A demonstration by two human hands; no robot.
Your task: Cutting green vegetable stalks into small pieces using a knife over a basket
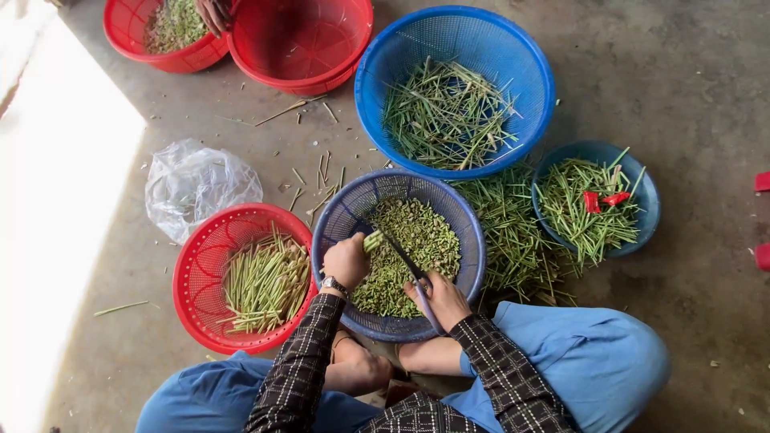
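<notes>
Head view puts your crossed legs in smooth blue cloth nearest, with checked dark sleeves running up to both hands over the grey-blue mesh basket [469, 232]. Your left hand [346, 261], a metal watch at the wrist, is closed around a short bundle of pale green stalks [373, 240] — their cut ends poke out just above the knuckles. Your right hand [439, 298] is wrapped around the purple handle of a knife [405, 261], whose thin dark blade slants up to meet the bundle. Both sit above the basket, which holds a heap of small chopped green pieces [417, 240].

Just to your left stands a red perforated plastic basket [196, 273] with straight, pale trimmed stalks lying side by side. Beyond it lies a crumpled clear plastic bag [196, 184] on the rough grey concrete floor [690, 88]. To your right a loose pile of thin green stems spills on the floor between baskets, touching a small blue bowl [638, 172] filled with the same stems and a couple of red scraps.

Farther off, a large round blue mesh basket [529, 72] holds tangled stems — and at the top edge sit two red baskets [301, 76], where another person's hand [212, 14] rests.
</notes>
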